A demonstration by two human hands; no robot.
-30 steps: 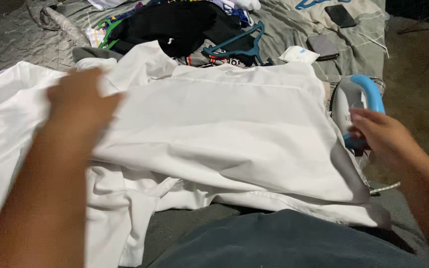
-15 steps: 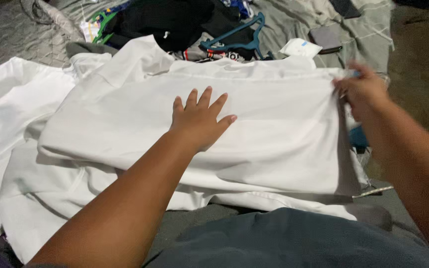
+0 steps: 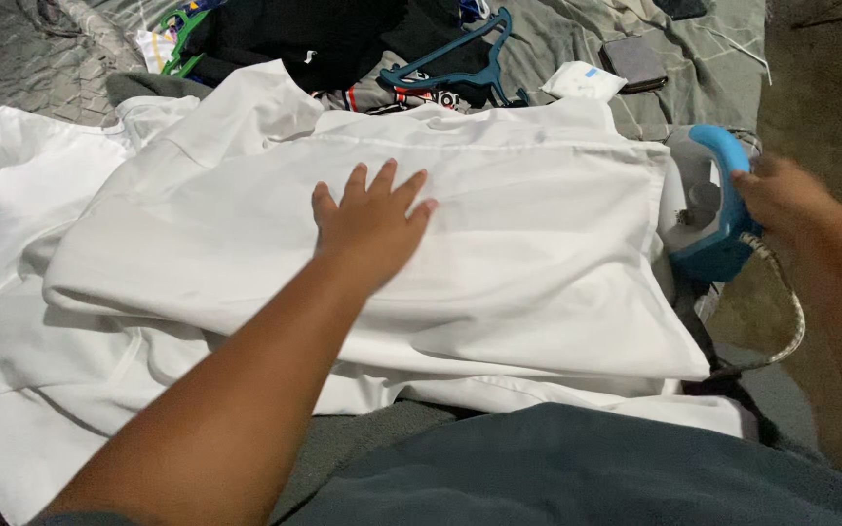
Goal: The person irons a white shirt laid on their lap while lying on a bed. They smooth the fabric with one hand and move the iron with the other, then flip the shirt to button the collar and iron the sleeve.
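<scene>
Half a second on, the right hand (image 3: 782,195) has left the edge of the white garment (image 3: 499,253) and now reaches the handle of the blue-and-white iron (image 3: 708,209), which stands just beside the cloth's right edge; blur hides whether its grip is closed on it. Fingers spread, the left hand (image 3: 370,219) stays pressed flat on the garment, laid across the bed (image 3: 12,78) before dark clothes and a teal hanger (image 3: 460,73).
</scene>
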